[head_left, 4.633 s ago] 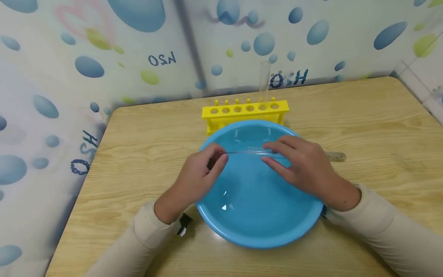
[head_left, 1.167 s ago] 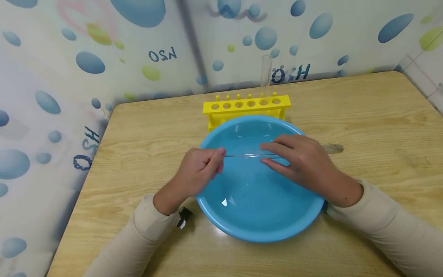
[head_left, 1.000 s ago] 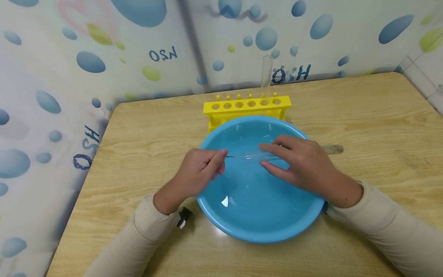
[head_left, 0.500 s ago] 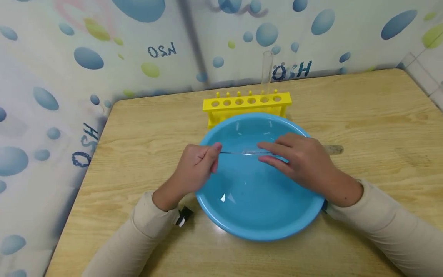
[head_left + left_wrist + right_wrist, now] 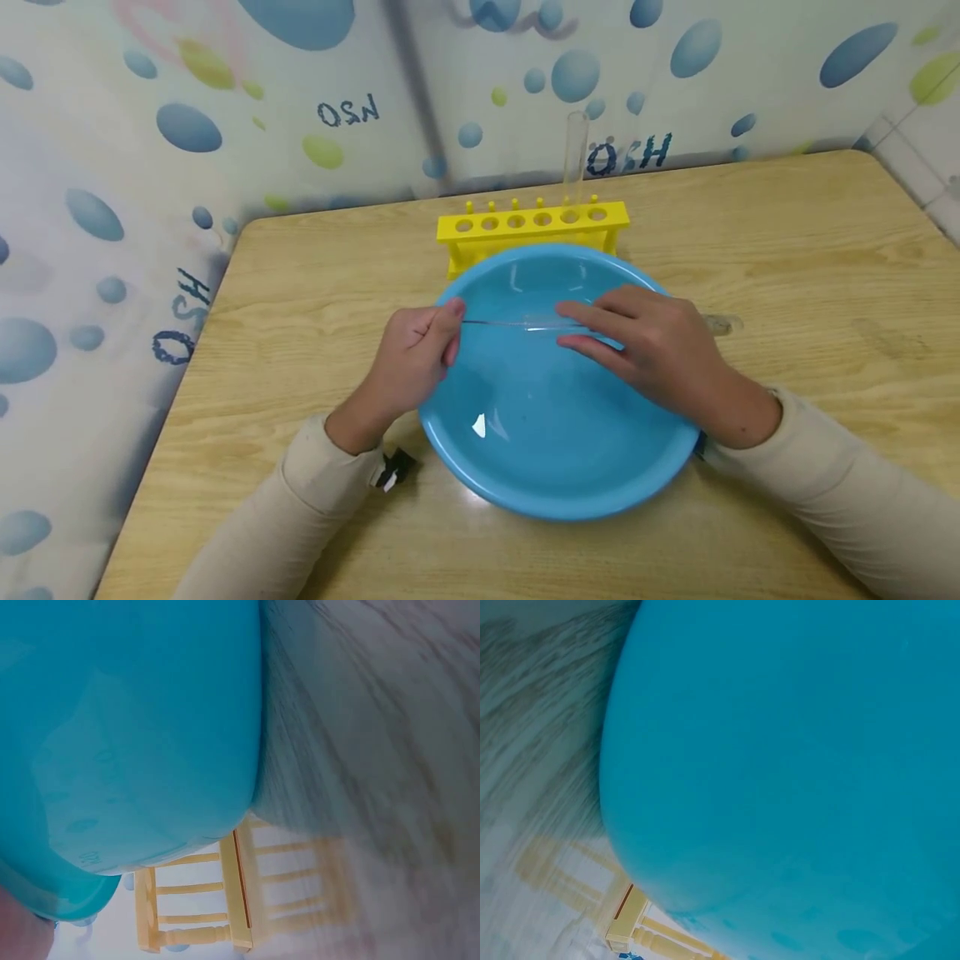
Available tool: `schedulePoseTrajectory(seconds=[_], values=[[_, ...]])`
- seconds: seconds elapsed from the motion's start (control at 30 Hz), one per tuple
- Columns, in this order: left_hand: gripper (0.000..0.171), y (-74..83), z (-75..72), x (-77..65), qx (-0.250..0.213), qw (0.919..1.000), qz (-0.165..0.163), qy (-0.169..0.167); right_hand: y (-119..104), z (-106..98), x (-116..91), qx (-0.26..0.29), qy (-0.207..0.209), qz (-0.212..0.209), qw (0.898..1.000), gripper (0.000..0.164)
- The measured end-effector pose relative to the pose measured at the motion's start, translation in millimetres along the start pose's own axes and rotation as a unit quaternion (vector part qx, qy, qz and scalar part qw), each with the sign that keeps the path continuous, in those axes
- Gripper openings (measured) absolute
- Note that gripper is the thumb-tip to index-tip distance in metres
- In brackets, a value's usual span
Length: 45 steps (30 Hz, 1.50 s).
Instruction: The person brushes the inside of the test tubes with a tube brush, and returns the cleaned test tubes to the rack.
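Observation:
In the head view my left hand [image 5: 412, 354] pinches the thin wire handle of a test tube brush [image 5: 491, 322] between thumb and curled fingers. The wire runs rightward into the mouth of a clear glass test tube [image 5: 546, 323], held level above a light-blue basin [image 5: 558, 508]. My right hand [image 5: 656, 354] grips the tube's middle from above, hiding that stretch. Beyond it, the tube's rounded end sticks out over the basin's right side, with the brush's greyish bristles [image 5: 718, 325] inside. The left wrist view shows only a sliver of hand; the right wrist view shows none.
Behind the basin stands a yellow test tube rack [image 5: 531, 223] with one upright clear test tube [image 5: 575, 158] in it. All stand on a wood-grain table [image 5: 322, 283] against a patterned wall. The basin's outer wall [image 5: 150, 735] fills much of both wrist views.
My left hand has moved left with the brush wire, showing more of it. The bristles have drawn back slightly from the tube's rounded end. My right hand stays nearly in place.

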<state>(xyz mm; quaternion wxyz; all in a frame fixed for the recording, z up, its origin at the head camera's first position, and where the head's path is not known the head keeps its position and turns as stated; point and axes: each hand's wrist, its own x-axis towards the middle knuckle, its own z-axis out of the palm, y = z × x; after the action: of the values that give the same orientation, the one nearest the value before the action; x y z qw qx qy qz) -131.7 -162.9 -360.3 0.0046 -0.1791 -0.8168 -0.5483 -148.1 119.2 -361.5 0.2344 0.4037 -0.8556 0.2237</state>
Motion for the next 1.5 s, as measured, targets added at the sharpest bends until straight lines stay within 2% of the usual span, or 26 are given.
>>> schedulePoseTrajectory(seconds=[0.23, 0.4, 0.5, 0.6, 0.77, 1.0, 1.3, 1.5], values=[[0.062, -4.2, 0.2, 1.0, -0.021, 0.999, 0.025, 0.032, -1, -1, 0, 0.002, 0.005, 0.009, 1.0, 0.04], [0.063, -6.1, 0.4, 0.9, -0.023, 0.997, 0.043, 0.061, -2, -2, 1, 0.002, 0.009, 0.018, 1.0, 0.054], [0.063, -6.5, -0.2, -0.6, -0.02, 0.9963, 0.048, 0.069, -4, -1, 0, 0.001, 0.01, 0.023, 1.0, 0.049], [0.063, -6.5, -2.1, -0.6, -0.008, 0.9962, 0.05, 0.07, -3, -1, 0, 0.003, 0.011, 0.033, 0.999, 0.041], [0.06, -6.5, -12.5, -3.8, 0.01, 0.9968, 0.044, 0.067, -2, 1, 0, 0.012, 0.005, 0.042, 0.999, 0.049], [0.056, -4.0, -31.2, -6.0, 0.01, 0.9977, 0.044, 0.05, 0, -1, 0, 0.014, 0.005, 0.045, 0.999, 0.047], [0.056, -2.6, -47.2, -17.0, 0.027, 0.9977, 0.039, 0.049, -2, -2, -1, 0.021, -0.006, 0.044, 0.999, 0.048], [0.057, -1.5, -55.4, -18.3, 0.021, 0.9967, 0.054, 0.056, -2, -2, -1, 0.021, -0.008, 0.045, 0.999, 0.05]])
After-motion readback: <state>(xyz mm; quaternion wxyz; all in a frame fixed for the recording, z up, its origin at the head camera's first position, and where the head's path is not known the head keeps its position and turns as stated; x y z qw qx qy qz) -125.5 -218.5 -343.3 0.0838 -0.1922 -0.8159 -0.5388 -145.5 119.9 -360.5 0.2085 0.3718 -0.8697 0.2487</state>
